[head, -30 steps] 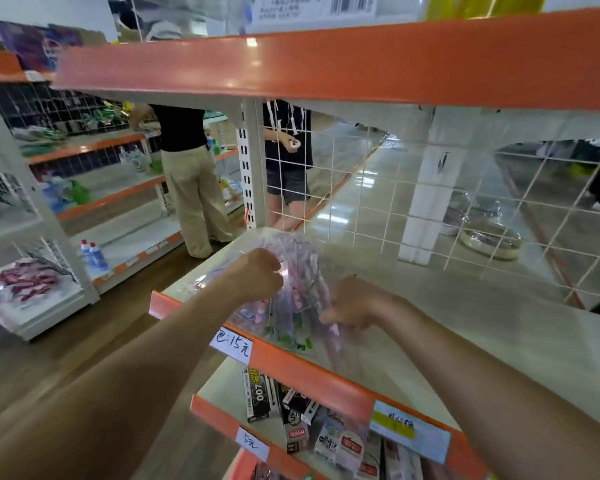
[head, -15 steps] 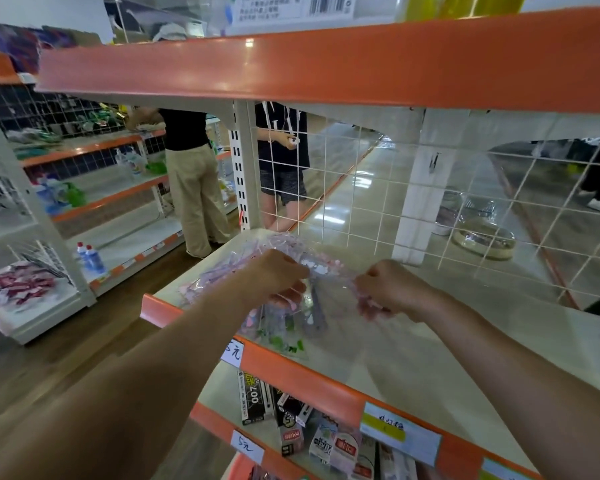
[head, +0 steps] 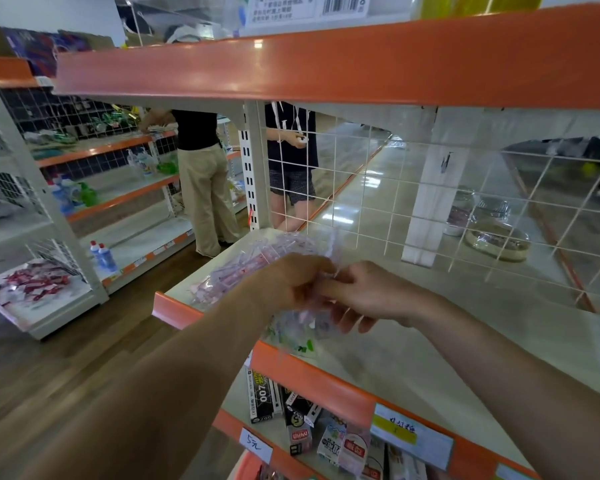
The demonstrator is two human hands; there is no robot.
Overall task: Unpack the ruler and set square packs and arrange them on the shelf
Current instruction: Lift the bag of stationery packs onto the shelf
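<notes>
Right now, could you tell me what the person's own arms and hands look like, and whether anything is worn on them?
Both forearms are bare as far as the frame shows: no sleeves, gloves, watch or bracelets visible. The left hand and right hand show no rings that I can make out.

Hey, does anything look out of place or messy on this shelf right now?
Only the clear bag of packs: it hangs over the shelf front edge, crumpled, gripped by the left hand and right hand. Nothing looks spilled or damaged.

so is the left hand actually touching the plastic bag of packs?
Touching. The head view shows the left hand closed on the bag of packs, clear plastic bunched under its fingers above the shelf.
</notes>
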